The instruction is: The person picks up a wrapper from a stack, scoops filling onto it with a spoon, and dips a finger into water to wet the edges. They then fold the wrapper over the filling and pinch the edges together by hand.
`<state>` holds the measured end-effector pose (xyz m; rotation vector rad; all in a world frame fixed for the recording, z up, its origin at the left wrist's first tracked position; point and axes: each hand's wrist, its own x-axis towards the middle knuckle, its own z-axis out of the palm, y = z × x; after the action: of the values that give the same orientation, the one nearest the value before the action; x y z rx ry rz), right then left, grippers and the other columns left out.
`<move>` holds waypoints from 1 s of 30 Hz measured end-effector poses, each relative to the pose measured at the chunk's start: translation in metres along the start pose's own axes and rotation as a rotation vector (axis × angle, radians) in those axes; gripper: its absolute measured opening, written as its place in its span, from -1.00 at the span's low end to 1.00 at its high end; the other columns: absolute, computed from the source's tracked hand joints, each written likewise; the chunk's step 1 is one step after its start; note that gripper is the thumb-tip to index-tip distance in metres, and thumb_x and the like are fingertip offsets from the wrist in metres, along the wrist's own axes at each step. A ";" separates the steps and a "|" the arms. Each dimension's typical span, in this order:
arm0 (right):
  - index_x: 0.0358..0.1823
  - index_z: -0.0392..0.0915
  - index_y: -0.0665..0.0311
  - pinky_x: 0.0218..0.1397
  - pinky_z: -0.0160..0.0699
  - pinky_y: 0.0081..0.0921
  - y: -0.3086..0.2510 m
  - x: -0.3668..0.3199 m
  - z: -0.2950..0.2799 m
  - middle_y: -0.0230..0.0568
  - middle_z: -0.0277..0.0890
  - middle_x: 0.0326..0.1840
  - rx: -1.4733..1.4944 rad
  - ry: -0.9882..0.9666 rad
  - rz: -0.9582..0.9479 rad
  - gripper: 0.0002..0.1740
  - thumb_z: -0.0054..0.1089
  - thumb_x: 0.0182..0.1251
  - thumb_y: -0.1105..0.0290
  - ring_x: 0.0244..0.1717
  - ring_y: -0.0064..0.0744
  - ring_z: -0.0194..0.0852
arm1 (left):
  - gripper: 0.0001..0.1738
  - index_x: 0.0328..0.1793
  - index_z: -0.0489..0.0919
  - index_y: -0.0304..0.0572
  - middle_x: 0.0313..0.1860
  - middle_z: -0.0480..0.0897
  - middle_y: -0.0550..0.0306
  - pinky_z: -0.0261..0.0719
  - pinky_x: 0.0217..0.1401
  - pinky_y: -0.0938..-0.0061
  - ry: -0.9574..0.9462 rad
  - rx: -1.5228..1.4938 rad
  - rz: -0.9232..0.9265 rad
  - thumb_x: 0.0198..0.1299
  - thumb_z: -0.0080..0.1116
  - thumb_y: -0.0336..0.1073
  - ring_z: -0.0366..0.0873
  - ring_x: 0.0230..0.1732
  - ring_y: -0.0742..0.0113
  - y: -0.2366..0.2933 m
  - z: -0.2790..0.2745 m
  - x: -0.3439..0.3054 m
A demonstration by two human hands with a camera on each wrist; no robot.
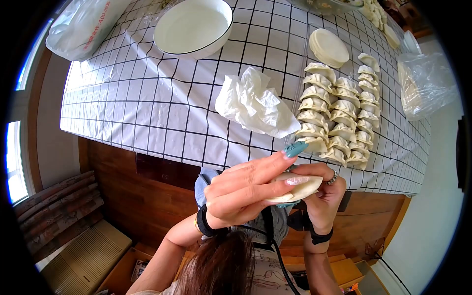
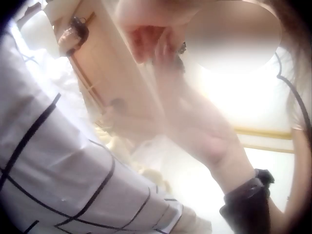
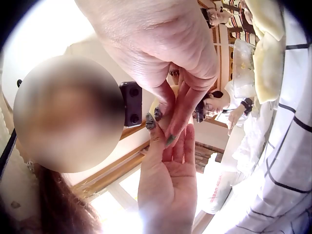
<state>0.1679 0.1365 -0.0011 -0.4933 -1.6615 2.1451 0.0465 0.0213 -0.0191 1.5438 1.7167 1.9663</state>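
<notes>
Both hands meet over a pale, folded dumpling (image 1: pixel 307 189) at the near edge of the table. My left hand (image 1: pixel 241 189) holds it from the left, long fingers laid across the top and a teal thumbnail showing underneath. At the right end, my right hand (image 1: pixel 327 199) pinches the dumpling's edge between curled fingers and thumb; a ring is on one finger. The right wrist view shows the fingertips of the right hand (image 3: pixel 161 48) meeting those of the left hand (image 3: pixel 170 180). Much of the dumpling is hidden by fingers.
Rows of finished dumplings (image 1: pixel 314 105) line a clear tray beside stacked round wrappers (image 1: pixel 328 47). Crumpled white paper (image 1: pixel 255 103) lies left of them on the checked tablecloth (image 1: pixel 123 113). Behind are a white bowl (image 1: pixel 194 27) and plastic bags (image 1: pixel 83 29). Other people (image 3: pixel 219 107) are nearby.
</notes>
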 end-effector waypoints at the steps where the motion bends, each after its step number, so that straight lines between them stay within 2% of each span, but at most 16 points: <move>1: -0.12 0.49 0.51 -0.15 0.53 -0.67 0.000 0.000 0.000 -0.13 0.55 -0.18 0.000 0.000 0.000 -0.67 0.26 0.09 0.49 -0.17 -0.50 0.54 | -0.68 -0.17 0.57 -0.38 -0.05 0.56 -0.24 0.55 -0.01 0.22 0.000 0.000 0.000 -0.14 0.28 -0.51 0.54 0.01 -0.04 0.000 0.000 0.000; 7: -0.13 0.49 0.51 -0.18 0.54 -0.67 0.000 -0.001 -0.003 -0.13 0.56 -0.19 -0.005 -0.032 0.007 -0.67 0.27 0.08 0.49 -0.18 -0.49 0.54 | -0.71 -0.19 0.59 -0.33 -0.07 0.57 -0.22 0.54 0.00 0.24 -0.020 0.009 0.032 -0.12 0.28 -0.47 0.54 0.01 -0.03 -0.003 0.000 0.001; 10: -0.12 0.49 0.51 -0.19 0.54 -0.68 0.001 0.000 -0.002 -0.13 0.56 -0.20 0.028 0.010 0.014 -0.66 0.28 0.07 0.49 -0.19 -0.50 0.54 | -0.63 -0.11 0.57 -0.35 -0.05 0.56 -0.21 0.52 0.03 0.24 -0.033 -0.003 0.077 -0.11 0.30 -0.39 0.52 0.04 -0.03 -0.007 -0.002 0.002; 12: -0.13 0.49 0.50 -0.15 0.52 -0.67 0.001 -0.002 -0.003 -0.13 0.56 -0.19 -0.019 0.018 0.006 -0.67 0.29 0.06 0.51 -0.18 -0.52 0.53 | -0.42 0.05 0.50 -0.39 0.00 0.54 -0.19 0.49 0.06 0.28 -0.057 -0.080 -0.089 -0.15 0.34 -0.26 0.50 0.07 0.00 -0.001 -0.003 0.006; 13: -0.13 0.49 0.50 -0.15 0.52 -0.67 0.002 -0.002 -0.002 -0.13 0.56 -0.19 -0.019 0.018 0.006 -0.67 0.29 0.06 0.51 -0.18 -0.52 0.53 | -0.42 0.05 0.50 -0.39 0.00 0.54 -0.19 0.49 0.06 0.28 -0.056 -0.080 -0.089 -0.15 0.34 -0.26 0.50 0.07 0.00 0.000 -0.003 0.006; 15: -0.15 0.49 0.50 -0.12 0.50 -0.65 0.006 -0.001 -0.002 -0.14 0.56 -0.19 0.045 0.078 -0.080 -0.67 0.30 0.04 0.53 -0.18 -0.53 0.52 | -0.21 0.17 0.39 -0.44 0.06 0.51 -0.19 0.47 0.08 0.34 -0.019 -0.176 -0.232 -0.22 0.36 -0.15 0.49 0.09 0.03 0.001 -0.003 0.003; 16: -0.15 0.49 0.50 -0.12 0.50 -0.65 0.008 -0.001 -0.002 -0.14 0.56 -0.19 0.045 0.076 -0.081 -0.67 0.30 0.04 0.53 -0.18 -0.53 0.52 | -0.18 0.22 0.31 -0.47 0.09 0.49 -0.19 0.46 0.09 0.38 -0.028 -0.172 -0.228 -0.16 0.35 -0.16 0.48 0.11 0.05 -0.002 -0.003 0.000; 17: -0.16 0.49 0.50 -0.12 0.50 -0.64 0.009 -0.002 -0.002 -0.14 0.56 -0.20 0.024 0.112 -0.098 -0.67 0.31 0.03 0.53 -0.19 -0.53 0.52 | -0.18 0.22 0.31 -0.47 0.09 0.49 -0.19 0.46 0.09 0.38 -0.026 -0.170 -0.227 -0.16 0.35 -0.16 0.48 0.11 0.05 -0.002 -0.001 -0.005; 19: -0.17 0.49 0.50 -0.12 0.49 -0.64 0.010 -0.002 -0.001 -0.13 0.56 -0.20 0.003 0.148 -0.114 -0.67 0.31 0.02 0.53 -0.19 -0.52 0.52 | -0.21 0.26 0.25 -0.50 0.09 0.48 -0.22 0.44 0.09 0.40 0.050 -0.214 -0.376 -0.06 0.30 -0.20 0.47 0.12 0.06 0.001 0.006 -0.015; 20: -0.16 0.48 0.50 -0.12 0.48 -0.64 0.011 -0.002 0.002 -0.13 0.55 -0.20 0.037 0.177 -0.140 -0.67 0.31 0.02 0.53 -0.19 -0.52 0.52 | -0.26 0.28 0.19 -0.53 0.10 0.45 -0.29 0.41 0.12 0.44 0.057 -0.229 -0.350 0.04 0.23 -0.28 0.44 0.15 0.05 0.000 0.009 -0.018; 25: -0.14 0.47 0.51 -0.12 0.47 -0.66 0.011 -0.001 0.006 -0.12 0.54 -0.18 0.015 0.203 -0.185 -0.68 0.28 0.04 0.56 -0.19 -0.53 0.50 | -0.32 0.28 0.17 -0.57 0.14 0.40 -0.35 0.35 0.17 0.45 0.135 -0.270 -0.398 0.08 0.15 -0.37 0.38 0.20 0.02 0.009 0.015 -0.017; 27: -0.13 0.47 0.51 -0.12 0.47 -0.66 0.011 -0.001 0.007 -0.11 0.54 -0.17 -0.052 0.218 -0.178 -0.70 0.24 0.07 0.58 -0.19 -0.54 0.50 | -0.22 0.29 0.09 -0.66 0.14 0.35 -0.48 0.36 0.18 0.23 0.105 -0.258 -0.407 0.20 0.05 -0.09 0.35 0.20 -0.10 0.010 0.014 -0.014; 30: -0.12 0.47 0.52 -0.13 0.47 -0.67 0.010 -0.001 0.007 -0.11 0.54 -0.17 -0.069 0.204 -0.172 -0.71 0.21 0.08 0.60 -0.19 -0.54 0.50 | -0.24 0.26 0.13 -0.68 0.12 0.36 -0.48 0.36 0.18 0.24 0.115 -0.224 -0.376 0.20 0.04 -0.07 0.36 0.18 -0.11 0.009 0.015 -0.013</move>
<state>0.1644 0.1275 -0.0086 -0.5479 -1.6062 1.8551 0.0681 0.0194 -0.0222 0.9711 1.6142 1.9940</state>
